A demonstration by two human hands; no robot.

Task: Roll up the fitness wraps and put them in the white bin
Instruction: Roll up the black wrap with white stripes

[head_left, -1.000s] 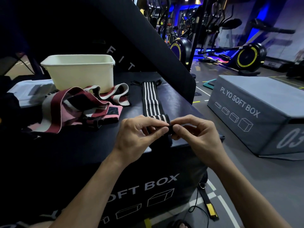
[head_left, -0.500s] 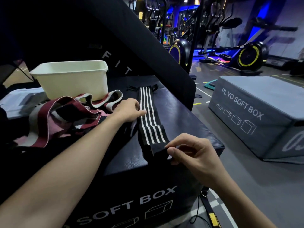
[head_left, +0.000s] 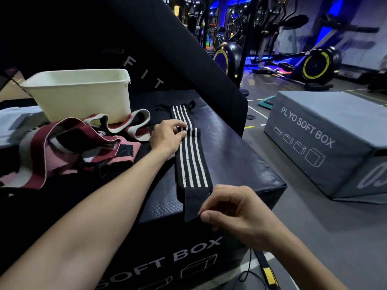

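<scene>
head view: the black wrap with white stripes [head_left: 191, 155] lies stretched lengthwise on top of the black soft box [head_left: 236, 160], its far end with thin black strings near the back of the box and its plain black near end hanging just over the front edge. the right hand [head_left: 236, 208] pinches that near end between thumb and curled fingers. the left hand [head_left: 167, 136] reaches further up the strip, its fingers curled onto the striped part, where the fabric shows a small hump or fold under the fingertips; it looks like a pinch, though how firmly it grips is hard to tell.

judging by this, the step in hand is laying the wrap flat and taut before rolling; no roll has been started on it. the next move likely calls for smoothing out that hump, then turning one end over on itself and winding tightly while the other hand keeps the strip straight, so the edges stay aligned.

the wrap looks like a flat elastic band, limp and slightly wavy at the edges. the white bin [head_left: 83, 95] stands at the back left of the box, well apart from the hands; what is inside it is not visible. between bin and striped wrap lies a loose heap of maroon, pink and white wraps [head_left: 69, 149], still unrolled.
</scene>
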